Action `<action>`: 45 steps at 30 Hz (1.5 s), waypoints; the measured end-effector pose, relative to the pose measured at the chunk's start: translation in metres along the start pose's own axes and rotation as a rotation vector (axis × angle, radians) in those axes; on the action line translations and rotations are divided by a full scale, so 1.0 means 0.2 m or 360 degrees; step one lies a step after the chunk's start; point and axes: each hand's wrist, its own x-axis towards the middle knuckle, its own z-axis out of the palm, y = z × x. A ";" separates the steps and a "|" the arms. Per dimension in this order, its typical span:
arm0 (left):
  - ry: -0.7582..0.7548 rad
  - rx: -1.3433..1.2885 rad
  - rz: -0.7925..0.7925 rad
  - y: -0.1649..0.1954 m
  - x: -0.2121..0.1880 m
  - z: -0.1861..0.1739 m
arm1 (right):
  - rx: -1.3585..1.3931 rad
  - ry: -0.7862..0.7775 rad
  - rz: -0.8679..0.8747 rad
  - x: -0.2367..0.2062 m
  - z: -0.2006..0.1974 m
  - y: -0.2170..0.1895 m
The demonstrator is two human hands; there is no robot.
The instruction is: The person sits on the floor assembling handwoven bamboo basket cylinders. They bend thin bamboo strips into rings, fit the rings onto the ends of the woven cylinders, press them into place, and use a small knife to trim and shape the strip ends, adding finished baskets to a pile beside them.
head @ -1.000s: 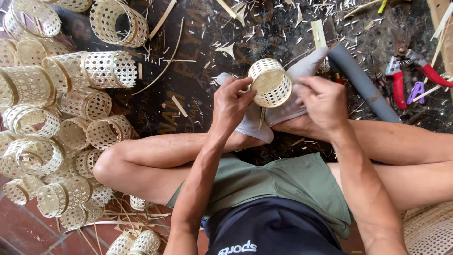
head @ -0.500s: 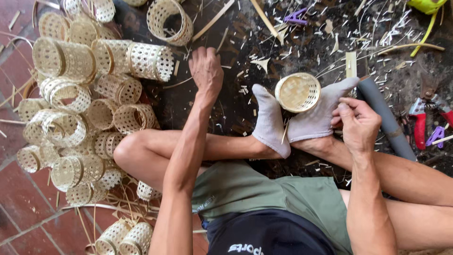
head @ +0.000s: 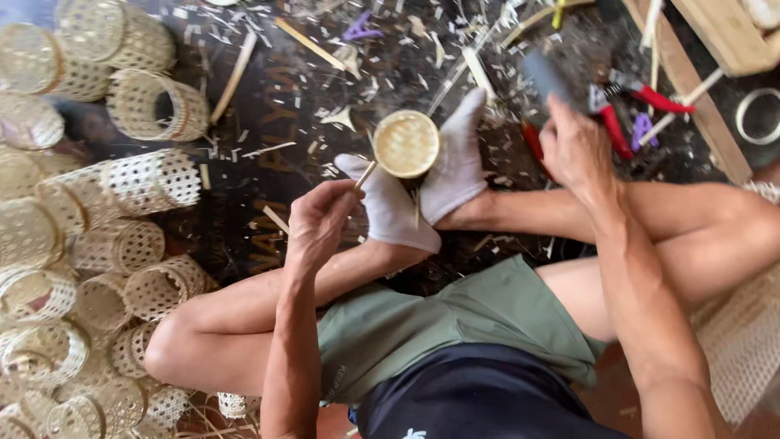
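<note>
A small round woven bamboo basket [head: 405, 144] is clamped between my two feet in white socks [head: 422, 195], its bottom facing up. My left hand [head: 321, 223] is just left of the feet and pinches a thin bamboo stick [head: 365, 175] whose tip points at the basket's edge. My right hand [head: 575, 146] is stretched out to the right of the feet, fingers curled over a grey tube-like handle [head: 543, 75] lying on the floor.
Several woven bamboo baskets [head: 122, 211] are piled along the left. Bamboo chips and strips [head: 309, 42] litter the dark floor. Red-handled pliers [head: 642, 102] and a wooden plank [head: 691, 97] lie at upper right. A woven mat [head: 743, 341] is by my right knee.
My left hand came back from the basket pile to the feet, now holding a bamboo stick. My right hand left the foot and reached right onto the grey handle.
</note>
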 end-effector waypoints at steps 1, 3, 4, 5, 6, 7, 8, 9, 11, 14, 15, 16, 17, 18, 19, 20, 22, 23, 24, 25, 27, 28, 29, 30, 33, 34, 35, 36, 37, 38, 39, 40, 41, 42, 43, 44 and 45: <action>-0.0008 0.0002 -0.0040 0.01 -0.01 0.04 | -0.0024 0.0073 0.0011 0.01 -0.01 0.02; -0.0003 0.0038 -0.0111 0.02 -0.04 0.11 | -0.0062 0.0211 0.0006 0.01 -0.04 0.05; 0.0007 0.0077 -0.0130 0.03 -0.05 0.13 | -0.0049 0.0165 0.0014 0.00 -0.05 0.04; 0.0011 0.0118 -0.0140 0.05 -0.06 0.15 | -0.0038 0.0130 0.0026 -0.01 -0.06 0.04; -0.0044 0.0177 -0.0030 0.07 -0.07 0.15 | -0.0033 0.0097 0.0049 -0.03 -0.07 0.04; -0.0097 0.0231 0.0074 0.10 -0.09 0.16 | -0.0154 0.0051 0.0159 -0.05 -0.09 0.04; -0.0148 0.0282 0.0169 0.13 -0.11 0.16 | -0.0274 -0.0006 0.0270 -0.07 -0.11 0.04; -0.0137 0.0280 0.0187 0.16 -0.12 0.16 | -0.0392 -0.0067 0.0382 -0.08 -0.12 0.05; -0.0085 0.0282 0.0231 0.22 -0.12 0.16 | -0.0421 -0.0110 0.0338 -0.08 -0.13 0.08; -0.0122 0.0381 0.0236 0.31 -0.13 0.17 | -0.0765 -0.0319 0.0334 -0.06 -0.08 0.10; -0.0128 0.0364 0.0259 0.33 -0.14 0.17 | -0.0936 -0.0396 0.0336 -0.04 -0.05 0.10; -0.0134 0.0342 0.0277 0.35 -0.15 0.17 | -0.1037 -0.0322 0.0271 -0.04 -0.03 0.09; -0.0135 0.0320 0.0284 0.37 -0.16 0.17 | -0.1133 -0.0257 0.0200 -0.03 0.00 0.09; -0.0085 0.0326 0.0289 0.38 -0.17 0.17 | -0.1226 -0.0184 0.0131 -0.02 0.00 0.07; -0.0029 0.0329 0.0310 0.39 -0.17 0.17 | -0.0997 -0.0236 0.0116 -0.02 0.01 0.07; 0.0032 0.0329 0.0328 0.39 -0.17 0.18 | -0.0767 -0.0290 0.0096 -0.01 0.00 0.08; 0.0043 0.0269 0.0276 0.37 -0.16 0.18 | -0.0399 -0.0227 0.0022 0.01 -0.04 0.11; 0.0048 0.0242 0.0257 0.36 -0.15 0.18 | -0.0260 -0.0091 -0.0042 0.02 -0.08 0.13; 0.0045 0.0247 0.0288 0.35 -0.15 0.19 | -0.0121 0.0035 -0.0097 0.03 -0.11 0.15; 0.0044 0.0251 0.0316 0.33 -0.15 0.19 | -0.0205 -0.0140 0.0091 0.03 -0.13 0.16; 0.0045 0.0201 0.0272 0.31 -0.15 0.19 | -0.0365 -0.0485 0.0457 0.03 -0.16 0.18; 0.0039 0.0139 0.0199 0.30 -0.14 0.19 | -0.0488 -0.0455 0.0317 0.01 -0.15 0.17; 0.0041 0.0075 0.0139 0.29 -0.14 0.19 | -0.0613 -0.0414 0.0166 -0.01 -0.12 0.15; 0.0031 0.0063 0.0220 0.29 -0.13 0.20 | -0.0733 -0.0372 0.0017 -0.02 -0.10 0.14; 0.0029 -0.0011 0.0375 0.28 -0.09 0.22 | -0.0524 -0.0375 0.0150 -0.02 -0.02 0.11; 0.0037 -0.0064 0.0386 0.27 -0.07 0.23 | -0.0444 -0.0233 0.0092 0.01 0.00 0.09; 0.0065 -0.0113 0.0409 0.27 -0.06 0.23 | -0.0354 -0.0087 0.0015 0.05 0.02 0.08; 0.0045 -0.0182 0.0405 0.27 -0.05 0.23 | -0.0254 0.0053 -0.0056 0.08 0.04 0.06; 0.0022 -0.0257 0.0392 0.27 -0.04 0.22 | -0.0115 0.0044 0.0126 0.12 0.04 0.03; -0.0004 -0.0332 0.0370 0.27 -0.04 0.22 | 0.0022 0.0018 0.0315 0.14 0.03 -0.02; 0.0020 -0.0321 0.0372 0.27 -0.04 0.21 | 0.0507 -0.0014 0.0385 0.13 0.03 -0.08; 0.0039 -0.0312 0.0384 0.28 -0.05 0.20 | 0.0986 -0.0047 0.0455 0.12 0.01 -0.15; 0.0048 -0.0309 0.0395 0.29 -0.05 0.19 | 0.1455 -0.0086 0.0536 0.10 -0.03 -0.23; 0.0073 -0.0266 0.0442 0.29 -0.06 0.19 | 0.1692 -0.0183 0.0533 0.05 -0.06 -0.31; 0.0090 -0.0223 0.0486 0.31 -0.07 0.18 | 0.1926 -0.0277 0.0537 -0.01 -0.09 -0.41; 0.0104 -0.0178 0.0534 0.32 -0.07 0.18 | 0.1837 -0.0337 0.0391 -0.08 -0.12 -0.52; 0.0129 -0.0099 0.0574 0.33 -0.08 0.18 | 0.1749 -0.0397 0.0249 -0.12 -0.15 -0.61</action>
